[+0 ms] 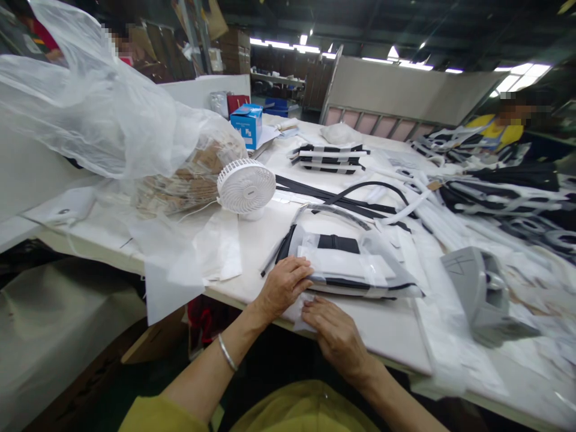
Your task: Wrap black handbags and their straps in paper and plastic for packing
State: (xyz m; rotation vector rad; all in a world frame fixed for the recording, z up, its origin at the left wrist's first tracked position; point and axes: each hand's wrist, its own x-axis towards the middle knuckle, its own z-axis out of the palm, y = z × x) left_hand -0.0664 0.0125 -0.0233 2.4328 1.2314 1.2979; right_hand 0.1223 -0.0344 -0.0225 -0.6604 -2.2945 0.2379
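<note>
On the white table (pixel 391 330), the wrapped bundle (pixel 346 263) is lying before you; your left hand (pixel 284 285) is curling over its near-left corner, your right hand (pixel 336 333) touching film (pixel 300 313), fingers bent, grips unclear.

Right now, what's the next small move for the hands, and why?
Probably fold the loose white wrap up toward the bundle with the right hand, using the left hand as anchor. The wrap lies at the near edge of the table, by the right hand; the left rests on the bundle's left end. Whether the right grips is unclear.
</note>
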